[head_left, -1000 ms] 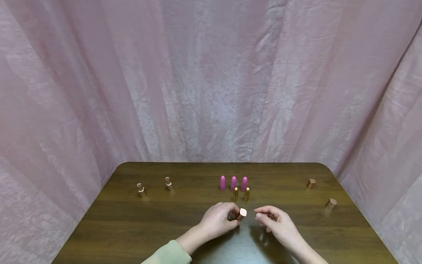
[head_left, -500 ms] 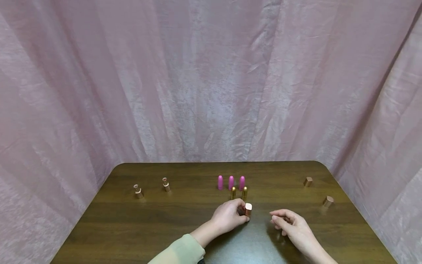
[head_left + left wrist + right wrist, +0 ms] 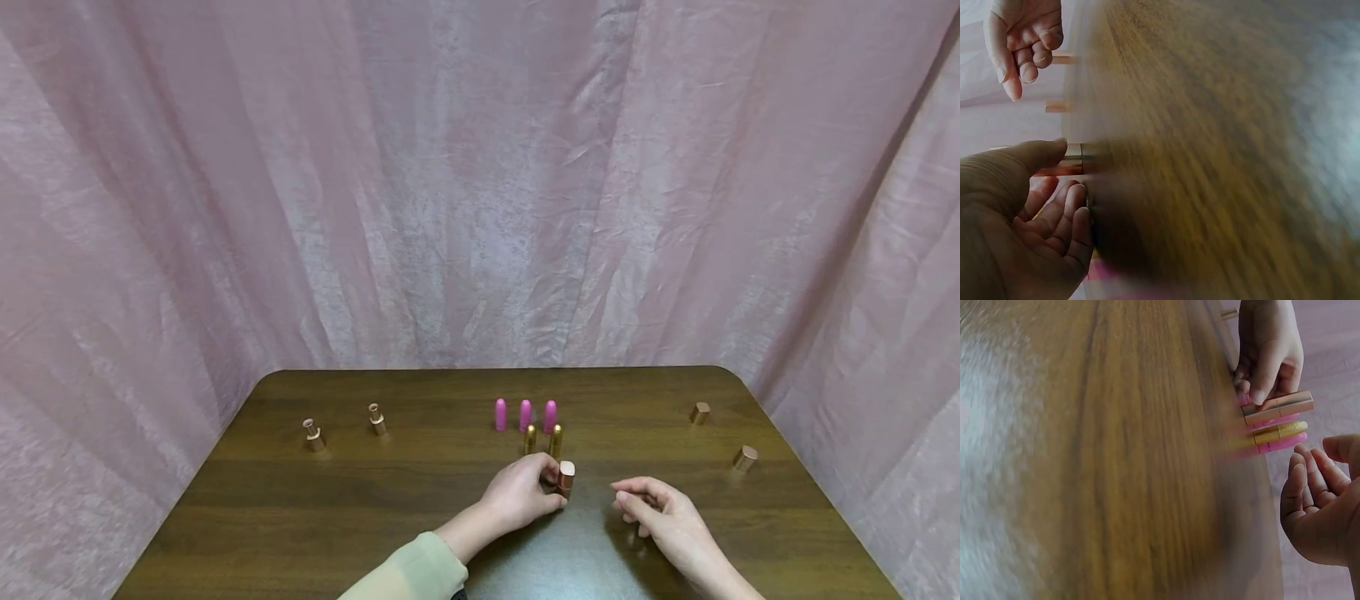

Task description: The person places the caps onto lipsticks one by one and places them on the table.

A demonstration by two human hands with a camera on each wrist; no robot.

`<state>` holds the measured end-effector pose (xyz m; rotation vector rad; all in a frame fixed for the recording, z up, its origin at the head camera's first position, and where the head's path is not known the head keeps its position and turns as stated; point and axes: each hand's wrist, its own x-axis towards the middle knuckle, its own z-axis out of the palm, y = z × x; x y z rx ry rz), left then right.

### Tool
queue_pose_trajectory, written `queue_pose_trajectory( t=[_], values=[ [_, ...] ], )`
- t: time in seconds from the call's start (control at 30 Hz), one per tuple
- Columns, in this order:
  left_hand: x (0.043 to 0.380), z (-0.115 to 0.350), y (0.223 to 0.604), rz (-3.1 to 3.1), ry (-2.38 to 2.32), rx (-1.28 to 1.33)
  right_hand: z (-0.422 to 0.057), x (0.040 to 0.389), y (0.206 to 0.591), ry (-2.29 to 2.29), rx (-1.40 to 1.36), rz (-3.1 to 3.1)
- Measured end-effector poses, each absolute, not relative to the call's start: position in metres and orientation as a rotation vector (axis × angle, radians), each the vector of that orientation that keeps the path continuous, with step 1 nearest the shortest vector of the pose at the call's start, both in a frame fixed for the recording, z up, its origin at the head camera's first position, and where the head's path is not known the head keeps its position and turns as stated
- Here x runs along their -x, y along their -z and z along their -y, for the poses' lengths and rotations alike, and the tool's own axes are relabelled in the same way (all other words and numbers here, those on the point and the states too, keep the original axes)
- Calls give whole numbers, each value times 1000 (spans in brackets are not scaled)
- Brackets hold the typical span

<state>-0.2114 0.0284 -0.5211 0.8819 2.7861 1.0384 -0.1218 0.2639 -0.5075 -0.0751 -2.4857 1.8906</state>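
A capped rose-gold lipstick [image 3: 567,477] stands upright on the wooden table, with my left hand [image 3: 519,495] at its left side. Thumb and fingers of that hand pinch it near its lower part. The right wrist view shows the lipstick [image 3: 1280,407] at full length, with a seam around its middle. To the right, apart from it, my right hand [image 3: 662,515] hovers low over the table with loosely curled fingers and nothing in them. Just behind the left hand are two gold bullet-shaped tubes [image 3: 556,440], their lower ends partly hidden.
Three pink bullet-shaped tubes [image 3: 525,415] stand in a row behind the gold ones. At the left are two uncapped rose-gold lipstick bases [image 3: 314,437]. Two rose-gold caps [image 3: 746,458] stand at the right. A pink curtain [image 3: 480,183] hangs beyond the table's far edge [image 3: 480,369].
My left hand has moved right with the lipstick, which went from tilted to upright. The right hand has drawn away to the right. Over the last half second both are almost still.
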Motion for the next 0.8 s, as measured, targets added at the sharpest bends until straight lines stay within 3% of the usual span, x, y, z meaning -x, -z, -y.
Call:
queue_pose_trajectory(
  t=[0.37,0.8],
  values=[
    [193,9,513,-2846,-856,-955,-283,122,501,-1792,142,2533],
    [155,21,502,-2899,-637,-1409,-340,131,490,-1438,164,2625]
  ],
)
